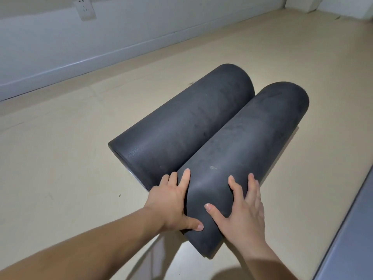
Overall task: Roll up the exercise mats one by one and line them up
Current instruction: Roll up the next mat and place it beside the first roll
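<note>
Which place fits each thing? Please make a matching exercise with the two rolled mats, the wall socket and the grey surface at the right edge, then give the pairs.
Things:
1. wall socket
2. rolled mat on the left
3. rolled mat on the right
4. grey surface

Places:
A. under the left hand and the right hand
B. at the right edge of the picture
C. on the white wall, top left
D. on the floor, on the side nearer the wall

Pairs: 1-C, 2-D, 3-A, 4-B

readable text: none | rolled mats [181,126]: plain dark surface | wall socket [84,9]: no legible marking
</note>
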Motion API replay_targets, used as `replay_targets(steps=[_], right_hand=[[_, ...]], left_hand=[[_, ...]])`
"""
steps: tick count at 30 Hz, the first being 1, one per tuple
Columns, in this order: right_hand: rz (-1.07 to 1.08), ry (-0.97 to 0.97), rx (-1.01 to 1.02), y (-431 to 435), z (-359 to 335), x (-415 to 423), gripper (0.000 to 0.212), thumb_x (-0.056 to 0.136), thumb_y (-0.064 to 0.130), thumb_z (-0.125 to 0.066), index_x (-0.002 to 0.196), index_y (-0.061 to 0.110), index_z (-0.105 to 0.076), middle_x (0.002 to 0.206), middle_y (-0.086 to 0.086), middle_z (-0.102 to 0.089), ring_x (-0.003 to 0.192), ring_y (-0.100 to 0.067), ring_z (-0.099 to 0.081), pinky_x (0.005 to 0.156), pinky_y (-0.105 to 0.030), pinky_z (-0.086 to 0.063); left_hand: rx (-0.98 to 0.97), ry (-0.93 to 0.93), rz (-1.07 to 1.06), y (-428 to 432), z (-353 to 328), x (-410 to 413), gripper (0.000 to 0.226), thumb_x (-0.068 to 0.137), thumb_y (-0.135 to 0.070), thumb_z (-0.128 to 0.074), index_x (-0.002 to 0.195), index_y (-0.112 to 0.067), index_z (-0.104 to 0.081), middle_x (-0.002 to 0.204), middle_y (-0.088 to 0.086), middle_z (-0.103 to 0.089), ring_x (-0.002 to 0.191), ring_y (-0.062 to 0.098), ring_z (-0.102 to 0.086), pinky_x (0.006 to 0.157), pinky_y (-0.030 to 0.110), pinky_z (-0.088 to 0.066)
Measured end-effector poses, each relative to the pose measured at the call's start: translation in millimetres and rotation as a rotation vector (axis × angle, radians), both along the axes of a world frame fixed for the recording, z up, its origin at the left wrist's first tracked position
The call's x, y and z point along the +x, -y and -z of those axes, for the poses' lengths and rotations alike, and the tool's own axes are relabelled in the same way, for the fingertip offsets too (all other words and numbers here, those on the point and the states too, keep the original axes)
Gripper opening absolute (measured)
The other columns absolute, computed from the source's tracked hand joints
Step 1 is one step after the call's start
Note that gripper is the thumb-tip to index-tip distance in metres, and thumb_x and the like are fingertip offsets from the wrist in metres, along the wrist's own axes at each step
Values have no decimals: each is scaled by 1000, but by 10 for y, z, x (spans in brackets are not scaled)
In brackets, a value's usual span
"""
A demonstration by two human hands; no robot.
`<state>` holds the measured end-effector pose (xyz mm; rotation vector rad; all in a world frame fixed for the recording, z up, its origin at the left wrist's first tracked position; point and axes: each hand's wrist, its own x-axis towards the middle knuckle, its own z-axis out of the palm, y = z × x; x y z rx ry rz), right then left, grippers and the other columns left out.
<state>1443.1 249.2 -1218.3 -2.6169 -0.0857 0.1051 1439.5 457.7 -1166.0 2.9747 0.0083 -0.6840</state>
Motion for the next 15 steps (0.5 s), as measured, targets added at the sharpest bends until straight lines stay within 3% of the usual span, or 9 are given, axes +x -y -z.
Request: replay_targets(steps=[4,6,8,11,15], right_hand=[[48,-74,6,37,-146,-63,102,72,94,-49,156,54,-6,169,3,12,159,-32,-11,118,-53,-39],[113,-105,121,65,-241,-86,104,67,96,-51,154,60,-6,167,6,-1,149,-29,-36,104,-49,-53],[181,-128,285,98,-286,-140,102,73,88,-60,156,57,-11,162,7,-21,137,-22,-49,96,-43,-58],[198,-138,415,151,-311,-221,85,87,67,-68,158,47,-27,158,10,-34,135,-17,-51,95,-35,-55],[206,-215,497,196,-338,-234,81,86,62,-74,155,48,-35,155,13,-42,134,-20,-55,100,-39,-57]], left_hand=[[-51,-55,-37,25,-109,-31,154,56,-97,-68,165,-34,21,167,-2,-20,151,23,-24,114,45,-45],[-116,-86,-49,-39,-220,5,154,55,-97,-68,166,-35,19,168,-7,-21,152,21,-25,118,44,-42],[-172,-98,-51,-99,-305,50,155,55,-95,-71,167,-32,14,169,-9,-22,152,20,-29,120,42,-40],[-211,-44,-49,-151,-397,87,148,59,-90,-75,169,-26,2,170,-8,-23,154,19,-28,121,41,-39],[-300,39,-47,-148,-513,123,123,65,-84,-73,164,-25,-28,160,-8,-37,148,19,-38,119,40,-41]])
